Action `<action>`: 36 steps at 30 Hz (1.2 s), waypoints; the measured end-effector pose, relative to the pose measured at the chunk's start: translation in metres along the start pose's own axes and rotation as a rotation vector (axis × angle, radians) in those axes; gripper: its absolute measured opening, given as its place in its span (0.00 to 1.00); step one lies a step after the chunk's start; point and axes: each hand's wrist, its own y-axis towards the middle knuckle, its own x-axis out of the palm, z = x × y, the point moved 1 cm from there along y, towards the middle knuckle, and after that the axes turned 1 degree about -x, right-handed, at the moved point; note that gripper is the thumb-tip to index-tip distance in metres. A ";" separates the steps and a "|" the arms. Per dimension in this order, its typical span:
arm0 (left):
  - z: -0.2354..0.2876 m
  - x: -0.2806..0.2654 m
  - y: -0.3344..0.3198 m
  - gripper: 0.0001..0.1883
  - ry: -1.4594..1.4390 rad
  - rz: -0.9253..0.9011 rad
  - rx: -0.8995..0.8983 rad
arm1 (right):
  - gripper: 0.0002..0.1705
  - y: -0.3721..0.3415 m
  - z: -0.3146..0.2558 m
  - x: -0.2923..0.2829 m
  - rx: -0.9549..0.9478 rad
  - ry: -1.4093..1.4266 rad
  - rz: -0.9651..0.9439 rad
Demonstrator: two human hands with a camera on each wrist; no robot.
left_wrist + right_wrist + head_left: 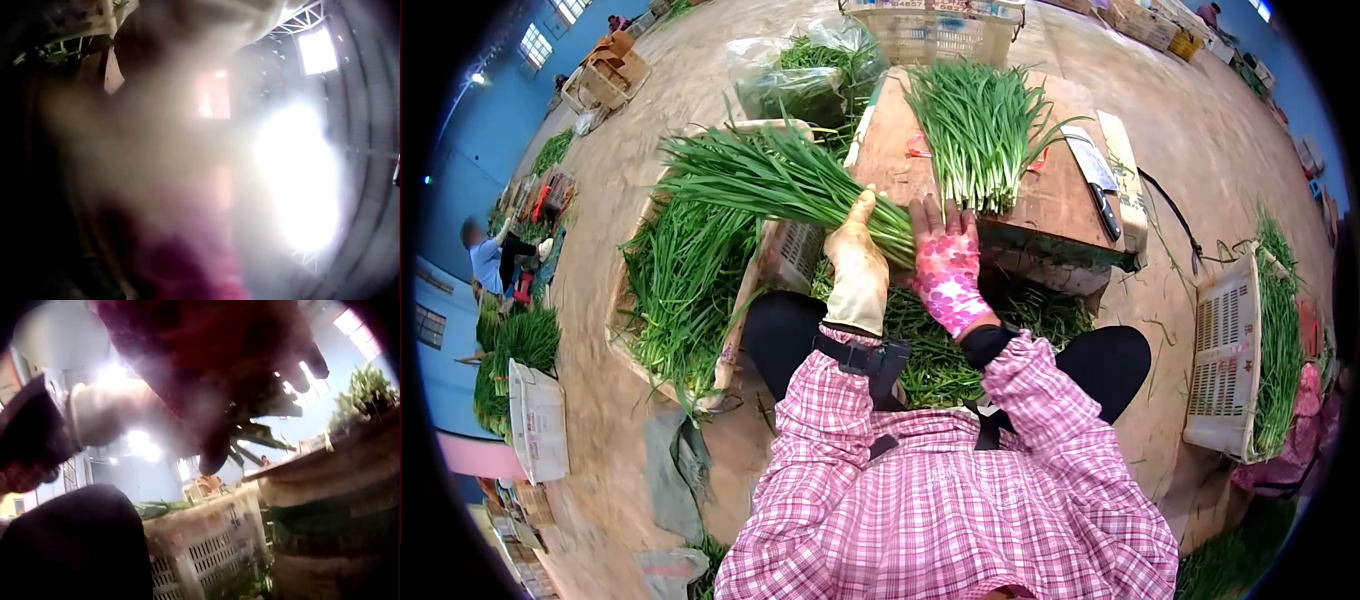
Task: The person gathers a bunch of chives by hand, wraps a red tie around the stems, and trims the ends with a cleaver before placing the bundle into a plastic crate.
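Note:
My left hand (857, 268), in a pale glove, grips a bunch of garlic chives (765, 178), its green leaves pointing left and its stem ends right. Pressed toward those ends is my right hand (948, 268), in a pink patterned glove with bare fingertips; its fingers are extended. In the right wrist view the right hand (187, 356) is dark against the light, with chive stems beyond it. A second bunch of garlic chives (980, 135) lies on the wooden board (887, 150), white ends toward me. Glare and blur fill most of the left wrist view.
A cleaver (1092, 165) with a black handle lies on the board's right side. Left stands a crate (735, 335) heaped with chives. Behind it is a clear plastic bag (760, 75) of greens. Another white crate (1225, 350) stands right. Loose chives (940, 365) lie beneath the board.

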 end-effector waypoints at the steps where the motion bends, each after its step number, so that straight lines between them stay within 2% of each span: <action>1: 0.000 -0.002 -0.004 0.13 -0.026 0.057 -0.005 | 0.59 -0.003 -0.002 0.008 -0.018 0.055 0.115; 4: 0.011 0.001 -0.026 0.21 -0.060 0.237 -0.070 | 0.56 -0.001 -0.007 0.039 0.145 0.300 -0.185; 5: 0.005 -0.015 -0.018 0.21 -0.034 0.101 -0.050 | 0.51 -0.007 -0.007 0.047 0.183 0.403 -0.119; 6: 0.014 -0.015 -0.022 0.20 0.034 0.061 -0.099 | 0.37 -0.003 -0.007 0.043 0.225 0.513 -0.147; 8: 0.037 -0.008 -0.033 0.19 0.170 -0.021 -0.198 | 0.22 0.009 0.011 0.050 0.133 0.792 -0.240; 9: 0.038 -0.010 -0.028 0.24 0.246 -0.016 -0.243 | 0.16 0.012 0.029 0.071 0.227 1.037 -0.405; 10: 0.039 -0.011 -0.023 0.30 0.322 -0.013 -0.288 | 0.16 0.009 0.027 0.031 0.365 1.266 -0.551; 12: 0.035 -0.018 -0.027 0.31 0.228 -0.301 -0.257 | 0.13 0.004 0.054 0.053 -0.506 0.997 -0.290; 13: 0.033 -0.026 -0.027 0.45 0.275 -0.358 -0.294 | 0.13 -0.002 0.057 0.057 -0.123 1.438 -0.566; 16: 0.023 -0.047 -0.035 0.49 0.352 -0.257 -0.211 | 0.10 -0.008 0.060 0.056 0.631 2.151 -0.811; 17: 0.021 -0.052 -0.039 0.50 0.307 -0.290 -0.255 | 0.12 -0.010 0.059 0.047 0.601 2.179 -0.810; 18: 0.013 -0.059 -0.043 0.44 0.271 -0.245 -0.263 | 0.13 -0.012 0.060 0.051 0.528 2.289 -0.829; 20: -0.006 -0.071 -0.035 0.34 0.017 -0.531 -0.452 | 0.16 -0.017 0.063 0.060 0.367 2.504 -0.862; 21: -0.002 -0.056 -0.052 0.28 -0.020 -0.584 -0.473 | 0.20 -0.023 0.062 0.058 0.424 2.532 -0.818; 22: -0.016 -0.062 -0.042 0.31 -0.090 -0.680 -0.514 | 0.21 -0.028 0.052 0.039 0.697 2.392 -0.679; 24: -0.031 -0.067 -0.035 0.37 -0.105 -0.895 -0.518 | 0.24 -0.031 0.049 0.041 0.470 2.605 -0.899; 28: -0.035 -0.052 -0.028 0.42 0.119 -0.730 -0.546 | 0.26 -0.048 0.050 0.055 0.703 2.555 -1.004; 30: -0.037 -0.042 -0.027 0.45 0.186 -0.629 -0.538 | 0.26 -0.051 0.050 0.062 0.648 2.564 -1.012; 32: -0.044 -0.050 -0.028 0.48 0.128 -0.742 -0.493 | 0.26 -0.058 0.054 0.063 0.631 2.604 -1.013; 34: -0.040 -0.058 -0.039 0.50 -0.004 -0.850 -0.493 | 0.26 -0.061 0.051 0.051 0.593 2.595 -0.918; 35: -0.055 -0.062 -0.038 0.50 -0.150 -0.951 -0.515 | 0.26 -0.065 0.049 0.052 0.621 2.633 -0.916; 36: -0.053 -0.055 -0.046 0.50 -0.129 -0.958 -0.492 | 0.26 -0.065 0.047 0.052 0.636 2.669 -0.913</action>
